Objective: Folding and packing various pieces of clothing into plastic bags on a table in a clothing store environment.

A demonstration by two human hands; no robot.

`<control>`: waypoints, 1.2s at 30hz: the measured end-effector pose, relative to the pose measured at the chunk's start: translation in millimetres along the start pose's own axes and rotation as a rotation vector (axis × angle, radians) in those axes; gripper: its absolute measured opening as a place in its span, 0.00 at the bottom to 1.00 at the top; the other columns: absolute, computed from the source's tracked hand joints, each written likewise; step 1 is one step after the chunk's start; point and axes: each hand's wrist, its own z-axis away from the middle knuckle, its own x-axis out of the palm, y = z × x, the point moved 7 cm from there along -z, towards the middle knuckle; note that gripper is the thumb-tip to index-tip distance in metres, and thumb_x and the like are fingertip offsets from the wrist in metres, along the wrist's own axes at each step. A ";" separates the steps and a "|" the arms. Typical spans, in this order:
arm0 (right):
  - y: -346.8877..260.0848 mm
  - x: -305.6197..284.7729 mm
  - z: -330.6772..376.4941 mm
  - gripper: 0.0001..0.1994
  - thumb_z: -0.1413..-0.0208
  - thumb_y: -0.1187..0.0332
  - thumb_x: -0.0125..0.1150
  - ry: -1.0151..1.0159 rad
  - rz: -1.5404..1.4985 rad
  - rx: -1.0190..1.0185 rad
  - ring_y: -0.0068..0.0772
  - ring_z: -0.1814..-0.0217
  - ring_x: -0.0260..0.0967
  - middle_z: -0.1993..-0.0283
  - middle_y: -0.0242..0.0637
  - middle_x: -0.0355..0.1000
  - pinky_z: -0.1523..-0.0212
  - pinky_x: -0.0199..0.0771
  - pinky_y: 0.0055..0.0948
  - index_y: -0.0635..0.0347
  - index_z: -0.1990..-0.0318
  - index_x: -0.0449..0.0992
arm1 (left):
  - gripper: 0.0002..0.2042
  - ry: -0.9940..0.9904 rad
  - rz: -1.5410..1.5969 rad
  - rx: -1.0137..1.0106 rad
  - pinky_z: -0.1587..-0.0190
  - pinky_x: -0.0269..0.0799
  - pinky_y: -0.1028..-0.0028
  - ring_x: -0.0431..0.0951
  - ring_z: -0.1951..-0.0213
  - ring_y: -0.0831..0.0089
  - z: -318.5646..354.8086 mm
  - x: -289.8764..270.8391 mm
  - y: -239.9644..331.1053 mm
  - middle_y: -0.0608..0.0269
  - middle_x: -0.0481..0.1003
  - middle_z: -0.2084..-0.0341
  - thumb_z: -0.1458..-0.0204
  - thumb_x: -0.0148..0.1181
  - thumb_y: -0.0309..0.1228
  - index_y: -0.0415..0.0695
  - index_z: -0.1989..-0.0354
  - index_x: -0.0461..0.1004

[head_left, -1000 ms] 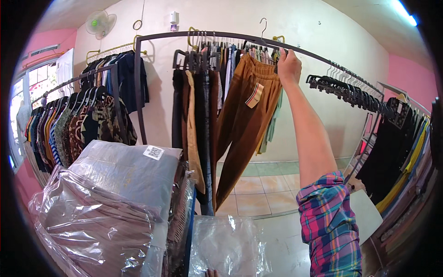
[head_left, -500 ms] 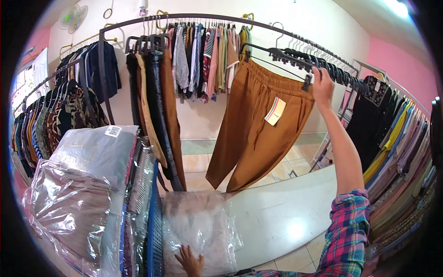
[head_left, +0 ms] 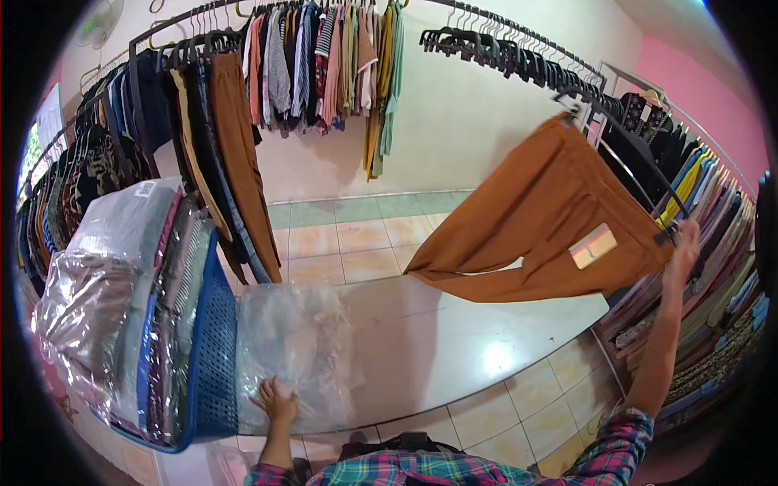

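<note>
My right hand (head_left: pixel 686 243), arm stretched out to the right, grips one end of a black clip hanger (head_left: pixel 636 150). From its clips hang rust-brown drawstring trousers (head_left: pixel 531 219) with a cream striped tag (head_left: pixel 593 246) near the waist. The trousers are tilted, and their lower legs reach the far side of the white table (head_left: pixel 421 356). My left hand (head_left: pixel 275 400) rests with fingers spread on clear plastic bags (head_left: pixel 296 340) lying at the table's left end.
A blue basket (head_left: pixel 212 356) packed with plastic-wrapped folded clothes (head_left: pixel 105 283) stands left. Behind, a dark rail carries black hangers (head_left: pixel 502 57) and several trousers (head_left: pixel 235 154). Shirts (head_left: pixel 324 65) hang along the wall. At the right is a full clothes rack (head_left: pixel 713 283).
My right hand has brought the hanger and trousers away from the rail, down and to the right. The view has shifted, and my left hand stays on the plastic bags.
</note>
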 end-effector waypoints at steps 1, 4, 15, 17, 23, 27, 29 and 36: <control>15.3 -37.4 -8.2 0.15 0.42 0.57 0.45 0.063 -0.097 0.050 0.21 0.62 0.59 0.66 0.27 0.62 0.57 0.59 0.23 0.60 0.61 0.69 | 0.37 -0.012 -0.004 0.000 0.42 0.25 0.42 0.47 0.39 0.58 -2.2 -6.3 5.1 0.53 0.53 0.44 0.65 0.61 0.44 0.44 0.44 0.55; 37.4 -135.8 -32.5 0.15 0.41 0.57 0.45 0.062 -0.052 -0.002 0.23 0.59 0.60 0.62 0.28 0.64 0.55 0.59 0.25 0.60 0.61 0.70 | 0.38 -0.165 -0.043 -0.030 0.43 0.24 0.40 0.46 0.39 0.59 -8.1 -10.8 14.1 0.53 0.52 0.43 0.64 0.61 0.44 0.45 0.43 0.53; 10.1 -458.8 -36.5 0.25 0.43 0.51 0.44 0.274 0.269 0.018 0.34 0.42 0.54 0.43 0.38 0.57 0.45 0.57 0.33 0.60 0.45 0.61 | 0.32 0.112 0.198 0.228 0.42 0.36 0.44 0.45 0.39 0.52 40.8 61.5 195.9 0.50 0.50 0.43 0.60 0.61 0.35 0.42 0.46 0.55; -23.6 -462.1 -21.7 0.24 0.44 0.51 0.44 0.371 0.236 0.162 0.33 0.47 0.59 0.50 0.37 0.63 0.47 0.59 0.33 0.59 0.46 0.62 | 0.31 0.078 0.220 0.311 0.42 0.37 0.45 0.45 0.39 0.52 68.1 71.0 240.9 0.49 0.50 0.43 0.60 0.61 0.35 0.42 0.46 0.56; -77.5 -469.4 -32.2 0.20 0.46 0.51 0.49 0.331 0.242 0.044 0.26 0.80 0.56 0.80 0.34 0.61 0.80 0.59 0.25 0.62 0.75 0.65 | 0.25 -0.136 0.592 0.584 0.43 0.51 0.59 0.58 0.45 0.55 141.5 109.5 349.0 0.49 0.61 0.49 0.59 0.60 0.35 0.40 0.51 0.62; -10.9 -526.1 -66.0 0.19 0.45 0.53 0.47 0.034 0.201 0.196 0.27 0.63 0.61 0.65 0.34 0.66 0.60 0.63 0.31 0.58 0.55 0.64 | 0.27 -0.567 0.864 0.875 0.45 0.56 0.67 0.62 0.47 0.61 222.9 88.0 456.8 0.51 0.64 0.51 0.57 0.59 0.41 0.39 0.50 0.62; 21.5 -514.5 -55.7 0.19 0.44 0.54 0.46 0.041 0.136 0.226 0.25 0.62 0.62 0.65 0.31 0.67 0.58 0.65 0.30 0.56 0.52 0.65 | 0.29 -0.742 0.932 1.027 0.45 0.55 0.68 0.61 0.46 0.63 273.0 48.0 502.7 0.52 0.63 0.49 0.56 0.59 0.43 0.40 0.47 0.60; 74.9 -245.8 32.2 0.15 0.43 0.56 0.46 -0.363 -0.198 0.244 0.21 0.79 0.61 0.77 0.33 0.66 0.77 0.66 0.18 0.59 0.70 0.66 | 0.30 -1.093 1.086 1.031 0.46 0.57 0.70 0.60 0.47 0.70 309.0 32.6 523.1 0.62 0.61 0.50 0.57 0.62 0.35 0.43 0.45 0.56</control>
